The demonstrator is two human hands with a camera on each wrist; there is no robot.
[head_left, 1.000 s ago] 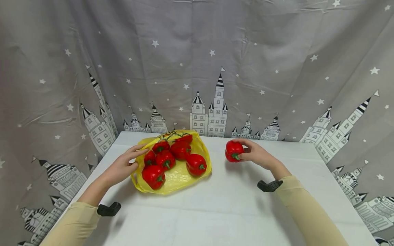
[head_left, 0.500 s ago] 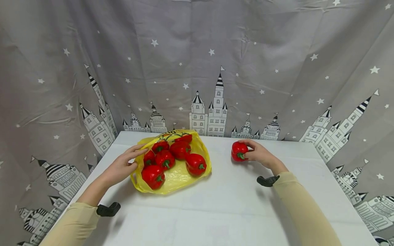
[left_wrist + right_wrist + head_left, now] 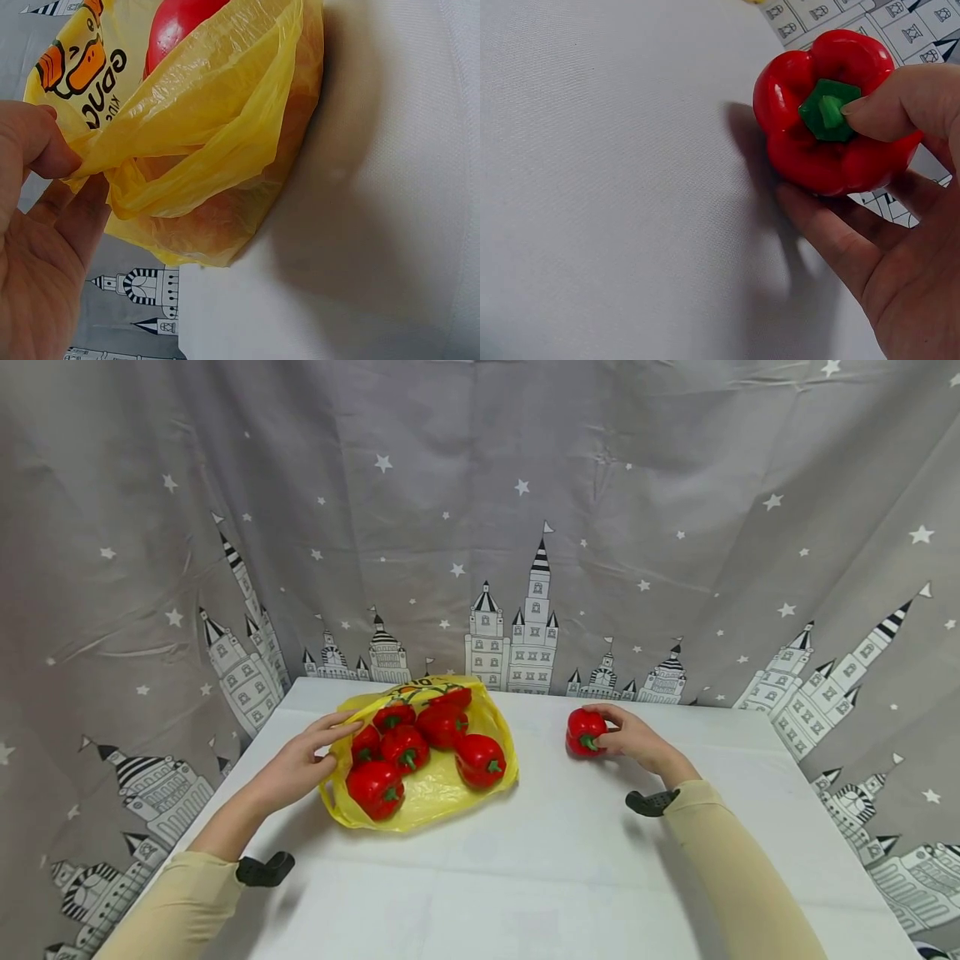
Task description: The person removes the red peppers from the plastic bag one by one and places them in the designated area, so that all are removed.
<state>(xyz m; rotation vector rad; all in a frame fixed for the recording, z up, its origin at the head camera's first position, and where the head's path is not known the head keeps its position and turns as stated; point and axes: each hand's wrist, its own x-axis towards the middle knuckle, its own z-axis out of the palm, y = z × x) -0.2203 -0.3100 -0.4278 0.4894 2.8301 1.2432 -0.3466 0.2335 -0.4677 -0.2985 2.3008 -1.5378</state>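
Note:
A yellow plastic bag (image 3: 435, 793) lies open on the left half of the table, with several red bell peppers (image 3: 480, 761) inside. My left hand (image 3: 303, 764) pinches the bag's left edge between thumb and fingers; the left wrist view shows the plastic bunched there, below the printed duck face. To the right of the bag, my right hand (image 3: 630, 742) holds one red bell pepper (image 3: 583, 732) close over the tabletop. In the right wrist view its thumb lies at the green stem (image 3: 831, 111), and the other fingers go round the side and underneath, partly hidden.
A white table (image 3: 480, 893) carries everything. Behind and along both sides hangs a grey curtain (image 3: 600, 527) printed with stars and castles. Black wrist straps (image 3: 266, 870) sit at the cuffs of the pale yellow sleeves (image 3: 742, 868).
My right hand has moved a little to the right and down with the bell pepper, then stayed nearly still. The left hand keeps its hold on the bag.

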